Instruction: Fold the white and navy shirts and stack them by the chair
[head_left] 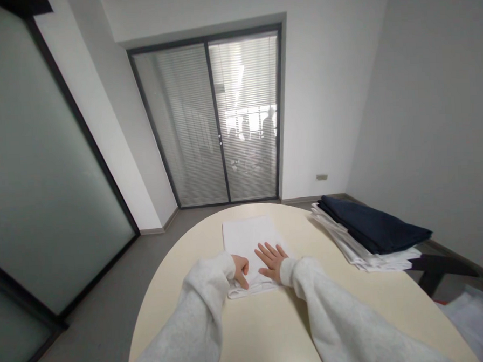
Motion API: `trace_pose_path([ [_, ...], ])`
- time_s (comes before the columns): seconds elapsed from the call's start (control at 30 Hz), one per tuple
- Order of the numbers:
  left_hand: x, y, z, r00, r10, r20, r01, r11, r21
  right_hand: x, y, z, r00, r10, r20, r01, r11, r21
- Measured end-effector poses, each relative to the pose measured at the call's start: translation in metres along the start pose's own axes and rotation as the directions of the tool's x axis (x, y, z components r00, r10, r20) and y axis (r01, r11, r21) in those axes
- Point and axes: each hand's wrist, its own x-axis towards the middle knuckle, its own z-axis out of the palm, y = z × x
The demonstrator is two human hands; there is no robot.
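A folded white cloth (248, 232) lies flat on the round table, with several layers showing along its near edge. My right hand (272, 261) rests palm down on the right part of the cloth, its fingers spread and holding nothing. At the cloth's left side is my left hand (240, 270), with curled fingers and the thumb pointing toward the near edge. No cloth shows gripped in the left hand, and its palm side is hidden. Both forearms wear light grey sleeves.
On the table's right edge sits a stack of folded white cloths (362, 258) under a dark navy cloth (373, 225). The cream round table (266, 336) has a curved rim. A dark chair part (442, 267) and whitish material (479, 320) are beyond its right side.
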Motion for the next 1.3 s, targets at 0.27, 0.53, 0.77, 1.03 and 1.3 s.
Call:
trace_pose_path([
  [0.27,-0.007,0.002,-0.012,0.988,0.069,0.135,-0.051,0.989,-0.136,0.002,0.028,-0.032,0.982,-0.179,-0.056,0.187,0.923,0.337],
  [0.53,0.005,0.006,0.001,0.967,0.072,0.245,0.022,0.933,-0.359,0.002,-0.011,0.005,0.962,-0.156,-0.222,0.144,0.987,-0.07],
  [0.77,0.012,-0.03,-0.006,0.997,0.023,-0.077,-0.067,0.775,-0.628,0.013,0.01,0.003,0.945,-0.112,-0.308,0.11,0.994,-0.024],
  [1.03,0.047,-0.052,0.022,0.619,-0.077,-0.782,-0.016,0.994,-0.111,0.028,0.035,-0.002,0.925,0.017,-0.379,-0.077,0.987,-0.144],
  [1.3,0.055,-0.059,0.042,0.726,-0.181,-0.664,0.166,0.982,-0.086,0.036,0.041,0.012,0.958,0.087,-0.274,-0.116,0.989,-0.09],
])
